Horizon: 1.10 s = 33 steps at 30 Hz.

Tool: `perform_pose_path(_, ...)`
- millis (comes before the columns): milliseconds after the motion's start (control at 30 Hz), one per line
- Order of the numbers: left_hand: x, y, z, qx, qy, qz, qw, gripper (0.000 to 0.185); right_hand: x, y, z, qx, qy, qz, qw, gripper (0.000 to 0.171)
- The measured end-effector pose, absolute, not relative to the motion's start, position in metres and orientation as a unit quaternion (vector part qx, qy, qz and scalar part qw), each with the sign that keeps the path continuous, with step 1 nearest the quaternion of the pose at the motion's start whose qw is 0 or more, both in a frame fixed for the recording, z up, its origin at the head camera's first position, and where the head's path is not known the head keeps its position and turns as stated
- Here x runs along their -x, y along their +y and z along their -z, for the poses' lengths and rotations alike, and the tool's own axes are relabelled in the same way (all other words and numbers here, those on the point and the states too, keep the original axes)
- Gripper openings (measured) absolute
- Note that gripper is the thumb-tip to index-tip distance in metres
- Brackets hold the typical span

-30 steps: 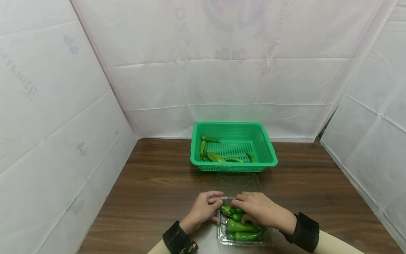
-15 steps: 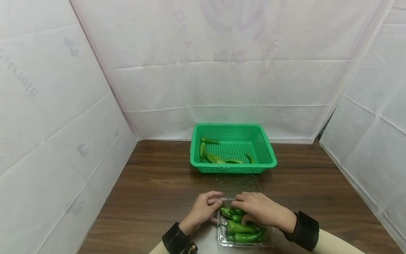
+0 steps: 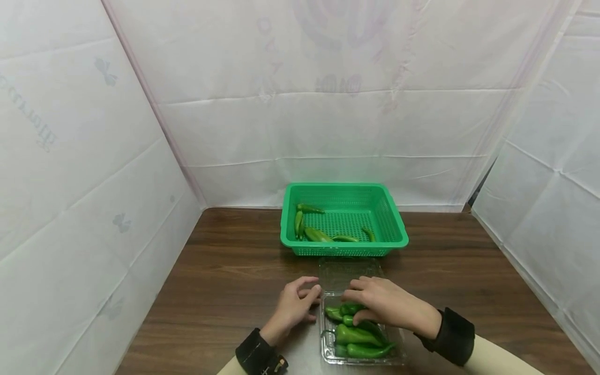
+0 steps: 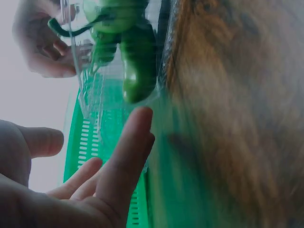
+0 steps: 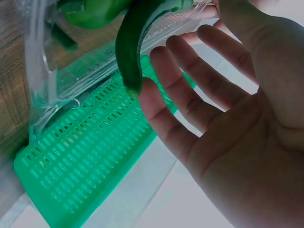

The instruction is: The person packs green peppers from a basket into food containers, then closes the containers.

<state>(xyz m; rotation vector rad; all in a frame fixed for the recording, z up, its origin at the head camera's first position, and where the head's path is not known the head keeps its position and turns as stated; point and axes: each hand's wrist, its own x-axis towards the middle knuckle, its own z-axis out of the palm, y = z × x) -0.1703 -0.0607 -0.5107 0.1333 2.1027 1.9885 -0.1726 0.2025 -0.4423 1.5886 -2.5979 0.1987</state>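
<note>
A clear plastic clamshell box (image 3: 327,357) with several green peppers (image 3: 358,335) in it lies at the front of the table. Its transparent lid (image 3: 351,275) is folded back toward the basket. Just left of the box, my left hand (image 3: 291,307) is apart from its wall, fingers spread and holding nothing. My right hand (image 3: 391,307) hovers over the box's far right part and hides some peppers there. In the right wrist view its fingers are loosely extended, one fingertip right at the end of a curved green pepper (image 5: 130,52).
Behind the box stands a green perforated basket (image 3: 398,229) with several green peppers (image 3: 317,234) in it. White sheets (image 3: 337,125) enclose the brown wooden table (image 3: 225,265) at the back and both sides.
My left hand has let go of the box's edge and drawn slightly left. My right hand has lifted slightly off the peppers, its fingers loosening.
</note>
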Motion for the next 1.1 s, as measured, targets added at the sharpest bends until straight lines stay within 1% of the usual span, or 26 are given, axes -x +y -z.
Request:
perform_pose_path(200, 0.179, -0.066, 0.505, -0.042, 0.755, -0.652, 0.05, 0.04, 0.172, 0.202, 0.443, -0.519, -0.849, -0.08, 0.062, 0.035)
perform_pose_path(300, 0.185, -0.07, 0.5, -0.047, 0.779, -0.625, 0.0, 0.035, 0.172, 0.202, 0.444, -0.518, -0.85, -0.078, 0.063, 0.034)
perform_pose_path(433, 0.191, -0.075, 0.489, -0.045, 0.774, -0.629, -0.061, 0.03, 0.173, 0.202, 0.447, -0.517, -0.85, -0.078, 0.059, 0.034)
perform_pose_path(533, 0.195, -0.078, 0.48, -0.03, 0.759, -0.64, -0.119, 0.027, 0.174, 0.203, 0.449, -0.517, -0.85, -0.085, 0.061, 0.032)
perform_pose_path(600, 0.199, -0.08, 0.475, -0.015, 0.762, -0.626, -0.167, 0.026, 0.173, 0.204, 0.449, -0.517, -0.849, -0.088, 0.065, 0.032)
perform_pose_path(700, 0.206, -0.082, 0.471, 0.003, 0.774, -0.595, -0.217, 0.029, 0.173, 0.204, 0.45, -0.518, -0.847, -0.091, 0.072, 0.031)
perform_pose_path(767, 0.211, -0.083, 0.471, 0.007, 0.782, -0.581, -0.225, 0.037, 0.173, 0.204, 0.45, -0.518, -0.847, -0.093, 0.075, 0.031)
perform_pose_path(833, 0.216, -0.084, 0.472, 0.0, 0.785, -0.581, -0.215, 0.045, 0.174, 0.205, 0.451, -0.517, -0.847, -0.095, 0.077, 0.03)
perform_pose_path(933, 0.225, -0.085, 0.473, -0.01, 0.787, -0.587, -0.188, 0.055, 0.175, 0.205, 0.453, -0.513, -0.849, -0.1, 0.078, 0.028)
perform_pose_path(1100, 0.238, -0.086, 0.474, -0.012, 0.785, -0.604, -0.137, 0.065, 0.176, 0.207, 0.454, -0.51, -0.85, -0.105, 0.076, 0.027)
